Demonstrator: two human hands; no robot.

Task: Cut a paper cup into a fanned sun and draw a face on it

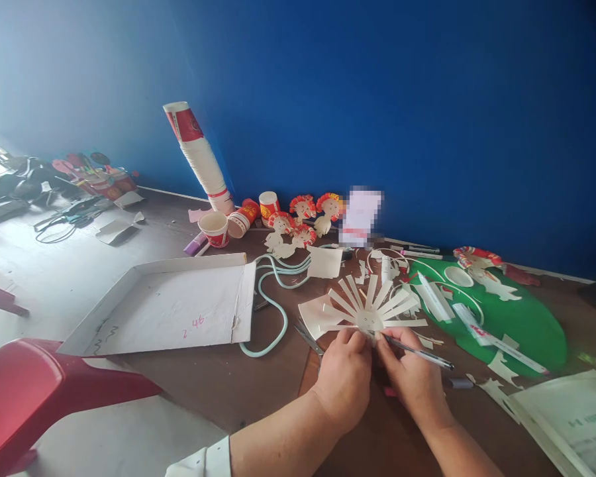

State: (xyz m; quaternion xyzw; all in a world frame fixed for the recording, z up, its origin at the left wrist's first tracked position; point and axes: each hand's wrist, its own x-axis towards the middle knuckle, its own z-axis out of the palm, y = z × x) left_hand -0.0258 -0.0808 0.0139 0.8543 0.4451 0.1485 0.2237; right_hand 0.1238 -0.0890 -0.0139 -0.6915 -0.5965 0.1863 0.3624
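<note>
In the middle of the table I have a paper cutout with white strips fanned out round a small face drawn on it. My left hand is closed, its fingers pinching the lower left edge of the cutout. Between the fingers of my right hand is a pen, its tip end by the bottom of the face and its other end pointing right. Dark scissors lie just left of my left hand, beside a curved piece of cut paper cup.
A shallow white box lid lies left, next to a pale blue cable. A leaning stack of paper cups and several red-fringed paper figures stand by the wall. Markers and scraps cover a green sheet. A red chair is front left.
</note>
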